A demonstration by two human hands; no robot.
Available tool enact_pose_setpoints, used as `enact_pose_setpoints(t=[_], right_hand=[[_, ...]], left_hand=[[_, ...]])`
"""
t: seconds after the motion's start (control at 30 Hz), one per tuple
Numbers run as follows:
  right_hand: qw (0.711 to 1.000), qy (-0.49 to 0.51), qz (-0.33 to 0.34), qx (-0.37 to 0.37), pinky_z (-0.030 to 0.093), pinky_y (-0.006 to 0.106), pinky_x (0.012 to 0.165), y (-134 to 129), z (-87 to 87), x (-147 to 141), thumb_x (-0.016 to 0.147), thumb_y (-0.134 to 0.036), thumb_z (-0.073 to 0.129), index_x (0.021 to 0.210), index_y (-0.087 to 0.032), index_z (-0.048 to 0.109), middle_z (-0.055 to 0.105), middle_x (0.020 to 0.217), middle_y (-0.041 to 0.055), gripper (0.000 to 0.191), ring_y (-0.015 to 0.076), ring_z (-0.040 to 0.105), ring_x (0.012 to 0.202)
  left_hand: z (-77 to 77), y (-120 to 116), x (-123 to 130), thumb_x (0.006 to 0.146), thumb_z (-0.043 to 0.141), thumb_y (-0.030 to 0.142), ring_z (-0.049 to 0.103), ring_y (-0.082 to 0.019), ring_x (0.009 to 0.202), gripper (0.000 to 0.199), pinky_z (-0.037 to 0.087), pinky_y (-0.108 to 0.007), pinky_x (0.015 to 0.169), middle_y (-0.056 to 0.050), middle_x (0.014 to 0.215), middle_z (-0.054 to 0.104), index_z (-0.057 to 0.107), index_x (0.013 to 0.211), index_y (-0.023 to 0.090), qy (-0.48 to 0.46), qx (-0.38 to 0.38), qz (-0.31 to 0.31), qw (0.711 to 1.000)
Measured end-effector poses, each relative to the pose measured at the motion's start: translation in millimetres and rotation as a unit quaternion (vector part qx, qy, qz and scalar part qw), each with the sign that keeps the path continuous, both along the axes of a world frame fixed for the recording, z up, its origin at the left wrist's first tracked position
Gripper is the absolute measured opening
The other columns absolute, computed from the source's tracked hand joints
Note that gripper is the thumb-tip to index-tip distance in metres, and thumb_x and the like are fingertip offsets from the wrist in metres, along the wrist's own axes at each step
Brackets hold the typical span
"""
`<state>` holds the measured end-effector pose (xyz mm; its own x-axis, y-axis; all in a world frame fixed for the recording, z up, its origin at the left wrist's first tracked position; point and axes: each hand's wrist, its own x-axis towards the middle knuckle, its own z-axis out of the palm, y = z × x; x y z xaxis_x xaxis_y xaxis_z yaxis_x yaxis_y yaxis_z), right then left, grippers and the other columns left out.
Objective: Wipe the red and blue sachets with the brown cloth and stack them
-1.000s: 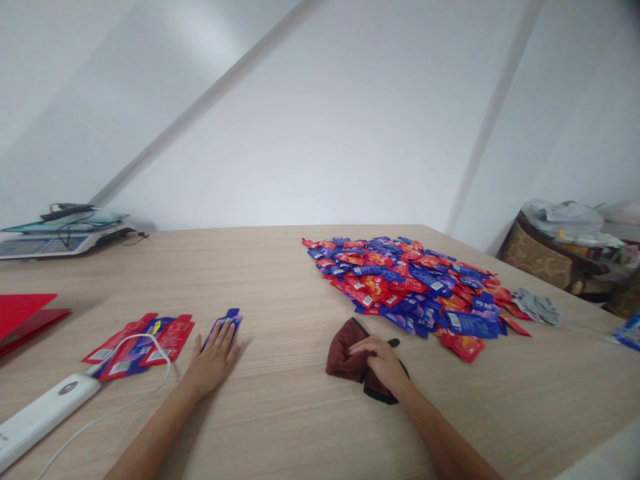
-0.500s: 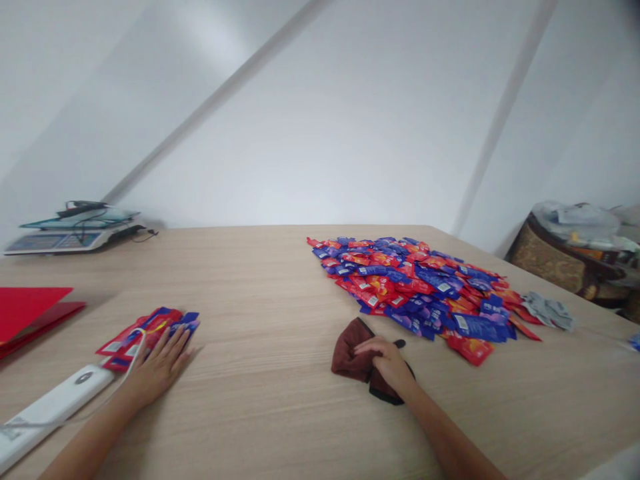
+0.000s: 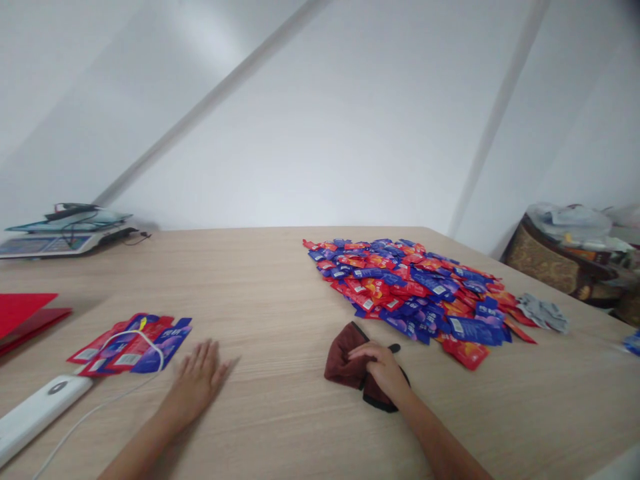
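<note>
My left hand [image 3: 196,381] lies flat on the wooden table [image 3: 260,413], fingers stretched and nothing held. Just to its left is a small spread of red and blue packets [image 3: 131,345]. A thin white cable [image 3: 161,353] loops over those packets. My right hand [image 3: 383,373] has its fingers curled onto a maroon cloth piece [image 3: 342,357] with black trim, resting on the table; its exact kind is unclear. The fingertips sink into its folds. Beyond that hand spreads a large heap of red and blue packets [image 3: 415,287].
A white bar-shaped device [image 3: 43,413] lies at the left front, near a folded red sheet [image 3: 25,317]. A scale [image 3: 50,245] with things on top stands at the back left. Grey gloves [image 3: 543,312] lie right of the heap. A patterned chair [image 3: 545,257] holds plastic bags.
My left hand has slid right, off the small group of packets and onto bare table. More of the packets and cable show. My right hand stays on the maroon cloth piece.
</note>
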<state>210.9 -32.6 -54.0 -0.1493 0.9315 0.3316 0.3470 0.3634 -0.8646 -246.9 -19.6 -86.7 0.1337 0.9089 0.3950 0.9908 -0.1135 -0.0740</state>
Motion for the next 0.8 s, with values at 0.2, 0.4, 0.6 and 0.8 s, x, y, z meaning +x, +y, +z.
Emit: enact_pose_setpoints(t=[0.2,0.4,0.6,0.8], right_hand=[[0.998,-0.029,-0.058,-0.027,0.046,0.036,0.083,3,-0.3,0,0.048,-0.010,0.035,0.068,-0.023,0.072,0.071,0.077,0.0028,0.044,0.0212,0.063,0.081],[0.992,-0.043,-0.115,-0.025,0.046,0.033,0.078,7,-2.8,2,0.049,-0.011,0.035,0.069,-0.023,0.073,0.070,0.076,0.0030,0.045,0.0210,0.062,0.079],[0.991,-0.049,-0.120,-0.027,0.046,0.032,0.079,7,-0.7,1,0.049,-0.010,0.035,0.070,-0.023,0.074,0.070,0.075,0.0028,0.046,0.0205,0.062,0.079],[0.990,-0.049,-0.128,-0.021,0.046,0.032,0.077,7,-2.5,-1,0.050,-0.010,0.036,0.071,-0.023,0.074,0.069,0.078,0.0031,0.046,0.0202,0.061,0.079]], left_hand=[[26.4,30,153,0.090,0.024,0.050,0.018,-0.026,0.138,0.065,0.023,-0.046,0.109,-0.015,0.147,0.028,0.028,0.142,0.012,-0.075,-0.090,-0.128,0.985],[64.4,89,281,0.092,0.028,0.027,0.017,-0.024,0.139,0.045,0.018,-0.047,0.111,-0.008,0.147,0.033,0.043,0.133,0.018,-0.088,-0.068,-0.274,0.955],[56.6,115,339,0.087,0.031,0.011,0.028,-0.022,0.135,0.047,0.020,-0.044,0.110,-0.009,0.142,0.041,0.044,0.132,0.017,-0.023,-0.059,-0.359,0.931],[51.4,130,347,0.089,0.031,0.012,0.032,-0.024,0.132,0.047,0.023,-0.046,0.108,-0.009,0.134,0.051,0.044,0.133,0.020,-0.008,-0.040,-0.338,0.940]])
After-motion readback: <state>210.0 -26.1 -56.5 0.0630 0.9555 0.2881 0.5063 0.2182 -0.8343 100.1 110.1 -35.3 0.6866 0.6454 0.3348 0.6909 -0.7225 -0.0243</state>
